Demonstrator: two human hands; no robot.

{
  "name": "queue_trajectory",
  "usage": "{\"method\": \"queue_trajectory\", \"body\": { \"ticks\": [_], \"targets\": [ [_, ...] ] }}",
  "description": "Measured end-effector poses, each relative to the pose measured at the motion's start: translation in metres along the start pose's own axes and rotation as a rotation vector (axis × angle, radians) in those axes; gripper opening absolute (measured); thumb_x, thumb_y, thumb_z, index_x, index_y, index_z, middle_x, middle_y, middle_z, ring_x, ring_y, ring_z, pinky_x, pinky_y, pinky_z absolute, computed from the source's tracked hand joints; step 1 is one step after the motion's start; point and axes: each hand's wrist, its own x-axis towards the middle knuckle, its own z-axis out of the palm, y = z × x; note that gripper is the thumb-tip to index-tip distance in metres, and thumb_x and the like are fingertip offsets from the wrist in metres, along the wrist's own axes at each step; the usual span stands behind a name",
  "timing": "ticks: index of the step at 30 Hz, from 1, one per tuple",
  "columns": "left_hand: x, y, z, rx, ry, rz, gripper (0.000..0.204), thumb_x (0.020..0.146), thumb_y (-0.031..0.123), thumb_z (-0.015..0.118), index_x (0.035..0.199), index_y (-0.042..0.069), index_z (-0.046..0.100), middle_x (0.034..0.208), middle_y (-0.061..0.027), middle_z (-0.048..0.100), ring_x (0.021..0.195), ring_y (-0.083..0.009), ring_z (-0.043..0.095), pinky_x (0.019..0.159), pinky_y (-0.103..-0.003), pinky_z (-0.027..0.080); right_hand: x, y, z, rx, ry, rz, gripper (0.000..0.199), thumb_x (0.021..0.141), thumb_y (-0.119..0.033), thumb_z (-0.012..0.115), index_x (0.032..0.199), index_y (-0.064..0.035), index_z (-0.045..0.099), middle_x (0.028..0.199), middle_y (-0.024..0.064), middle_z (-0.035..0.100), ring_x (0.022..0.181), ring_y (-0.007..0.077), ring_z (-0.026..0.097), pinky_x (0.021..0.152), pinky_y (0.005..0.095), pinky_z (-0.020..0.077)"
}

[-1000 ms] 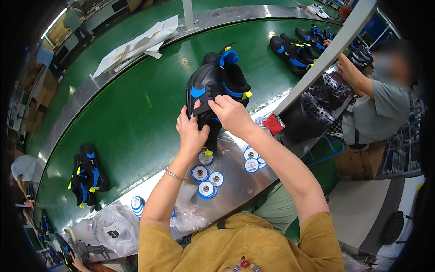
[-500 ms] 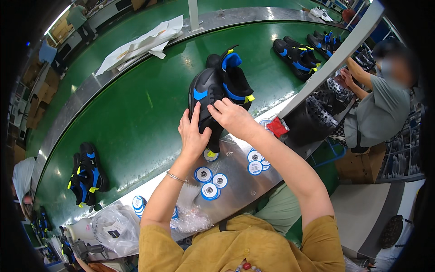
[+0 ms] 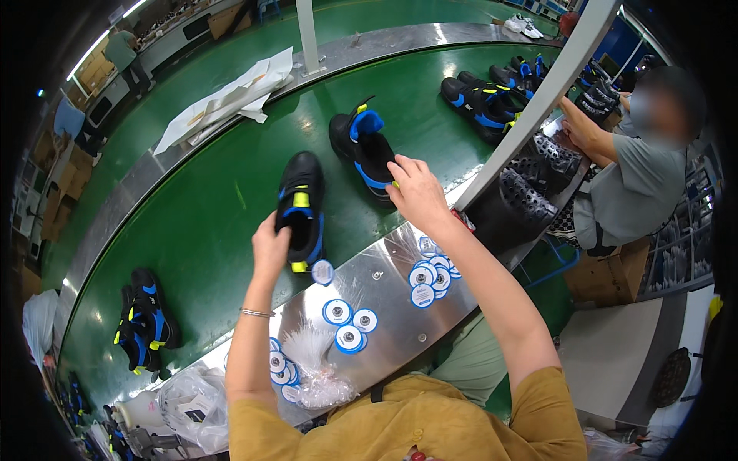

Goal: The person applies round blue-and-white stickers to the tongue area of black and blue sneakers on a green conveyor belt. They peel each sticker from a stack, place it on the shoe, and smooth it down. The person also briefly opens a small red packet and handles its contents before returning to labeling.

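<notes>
Two shoes [image 3: 302, 170] near edge [image 3: 217, 349] (green surface [image 3: 335, 188] between)

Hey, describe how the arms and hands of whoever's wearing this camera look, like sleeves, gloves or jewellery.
Both arms wear loose, mustard-yellow short sleeves, leaving the forearms uncovered. The left hand and right hand are ungloved. A thin, silver-coloured bangle circles the left wrist; nothing is visible on the right wrist.

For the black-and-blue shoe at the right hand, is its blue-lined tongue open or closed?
Open: the tongue leans forward, blue lining showing, and the shoe's dark interior is exposed.
</notes>
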Motion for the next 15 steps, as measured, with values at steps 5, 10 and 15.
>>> {"method": "queue_trajectory", "body": {
  "ticks": [5, 10, 15],
  "targets": [
    [0.025, -0.046, -0.03, -0.01, 0.225, -0.049, 0.04, 0.082, 0.01, 0.058, 0.118, -0.007, 0.06, 0.1, -0.0237, 0.069, 0.092, -0.0303, 0.068, 0.082, -0.035, 0.051, 0.003, 0.013, 0.044, -0.001, -0.116, 0.128, 0.023, 0.082, -0.005, 0.06, 0.106, -0.0048, 0.059, 0.107, 0.0136, 0.06, 0.099, 0.0357, 0.055, 0.086, 0.0439, 0.0477],
    [0.033, -0.056, -0.043, 0.573, 0.47, 0.018, 0.044, 0.085, 0.01, 0.059, 0.125, -0.008, 0.054, 0.122, -0.0244, 0.058, 0.111, -0.0387, 0.055, 0.097, -0.044, 0.043, 0.008, -0.047, 0.061, 0.017, -0.091, -0.015, 0.008, 0.081, -0.009, 0.064, 0.087, -0.0053, 0.059, 0.092, 0.0114, 0.059, 0.089, 0.0355, 0.054, 0.078, 0.0413, 0.0479],
    [0.022, 0.049, 0.001, 0.221, 0.349, 0.363, 0.031, 0.089, 0.003, 0.054, 0.119, -0.002, 0.057, 0.111, -0.0195, 0.064, 0.103, -0.0351, 0.06, 0.092, -0.041, 0.047, -0.005, -0.073, 0.038, 0.289, -0.176, 0.007, 0.017, 0.081, -0.017, 0.069, 0.09, -0.0044, 0.061, 0.089, 0.0115, 0.062, 0.085, 0.0313, 0.058, 0.076, 0.0398, 0.0495]
  ]
}}
